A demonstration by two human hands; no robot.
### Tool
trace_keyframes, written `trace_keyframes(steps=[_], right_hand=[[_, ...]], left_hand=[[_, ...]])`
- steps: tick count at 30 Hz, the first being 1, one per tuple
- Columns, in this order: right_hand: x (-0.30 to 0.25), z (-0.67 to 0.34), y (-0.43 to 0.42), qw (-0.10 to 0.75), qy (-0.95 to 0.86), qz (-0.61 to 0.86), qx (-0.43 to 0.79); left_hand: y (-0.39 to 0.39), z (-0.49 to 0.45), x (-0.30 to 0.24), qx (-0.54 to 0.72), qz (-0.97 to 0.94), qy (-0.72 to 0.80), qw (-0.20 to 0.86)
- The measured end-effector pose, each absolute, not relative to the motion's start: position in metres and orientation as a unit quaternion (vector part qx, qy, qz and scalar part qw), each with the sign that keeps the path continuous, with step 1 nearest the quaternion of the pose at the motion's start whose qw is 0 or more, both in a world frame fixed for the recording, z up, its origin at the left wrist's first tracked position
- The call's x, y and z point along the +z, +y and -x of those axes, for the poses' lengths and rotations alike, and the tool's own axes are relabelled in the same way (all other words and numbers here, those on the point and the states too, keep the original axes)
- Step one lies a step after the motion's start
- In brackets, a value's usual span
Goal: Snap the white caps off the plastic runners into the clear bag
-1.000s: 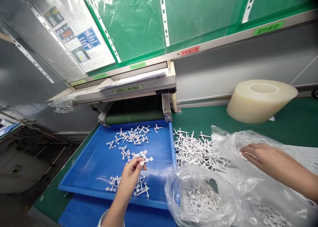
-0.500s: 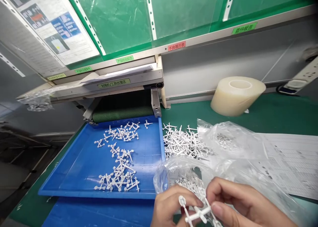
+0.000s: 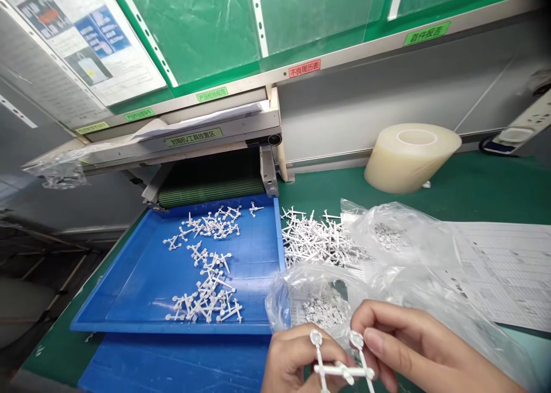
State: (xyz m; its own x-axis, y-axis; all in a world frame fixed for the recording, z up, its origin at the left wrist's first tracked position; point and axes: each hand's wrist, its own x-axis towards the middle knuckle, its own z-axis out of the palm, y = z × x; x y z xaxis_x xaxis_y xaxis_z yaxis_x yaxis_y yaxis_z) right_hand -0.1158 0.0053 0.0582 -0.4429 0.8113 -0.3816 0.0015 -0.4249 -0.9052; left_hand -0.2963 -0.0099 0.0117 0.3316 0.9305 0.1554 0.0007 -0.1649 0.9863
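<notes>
Bench station: green mat (image 3: 473, 189) under a shelf unit (image 3: 193, 137), with green-tinted clear sheets (image 3: 193, 31) and a posted instruction sheet (image 3: 86, 43) above. A slatted green conveyor belt (image 3: 210, 193) ran out beneath the shelf. A blue plastic tray (image 3: 142, 290) sat at its end, probably placed to catch whatever came off the belt. A second blue tray (image 3: 172, 364) lay just below it, partly out of frame.

Right side: a roll of clear protective film (image 3: 408, 158) stood on end near the back wall. A printed table sheet (image 3: 503, 272) lay on the mat, partly under the bags, likely kept within reach for reference.

The tray held loose white moulded pieces (image 3: 206, 301) in thin scattered groups, spread enough that single pieces could be picked out. A heap of similar pieces (image 3: 318, 238) lay on the mat just beside the tray's right wall. Nearest the hands was an open clear plastic bag (image 3: 314, 284) with small white parts (image 3: 325, 311) inside. A second clear bag (image 3: 400, 232) lay behind it, also holding small white parts.

Grip: left hand (image 3: 297, 364) and right hand (image 3: 413, 347) were close together at the bottom edge, both closed on one white moulded runner (image 3: 340, 371). Its two ring ends pointed up, one on each side, which kept it clear of the bag. Exact finger contact was partly hidden or cut off by the frame.
</notes>
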Motion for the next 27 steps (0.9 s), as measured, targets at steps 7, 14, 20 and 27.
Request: trace_keyframes(steps=[7, 14, 20, 27], right_hand=[[0.055, 0.116, 0.008, 0.282, -0.437, 0.44, 0.733], [0.045, 0.117, 0.012, 0.23, -0.333, 0.371, 0.836], [0.031, 0.112, 0.004, 0.351, -0.617, 0.454, 0.538], [0.018, 0.108, -0.005, 0.439, -0.701, 0.463, 0.318]], left_hand=[[-0.006, 0.302, 0.011, 0.422, -0.662, 0.344, 0.515], [-0.007, 0.3, 0.007, 0.458, -0.671, 0.34, 0.473], [-0.01, 0.294, 0.003, 0.43, -0.59, 0.423, 0.537], [-0.017, 0.292, -0.002, 0.395, -0.426, 0.482, 0.656]])
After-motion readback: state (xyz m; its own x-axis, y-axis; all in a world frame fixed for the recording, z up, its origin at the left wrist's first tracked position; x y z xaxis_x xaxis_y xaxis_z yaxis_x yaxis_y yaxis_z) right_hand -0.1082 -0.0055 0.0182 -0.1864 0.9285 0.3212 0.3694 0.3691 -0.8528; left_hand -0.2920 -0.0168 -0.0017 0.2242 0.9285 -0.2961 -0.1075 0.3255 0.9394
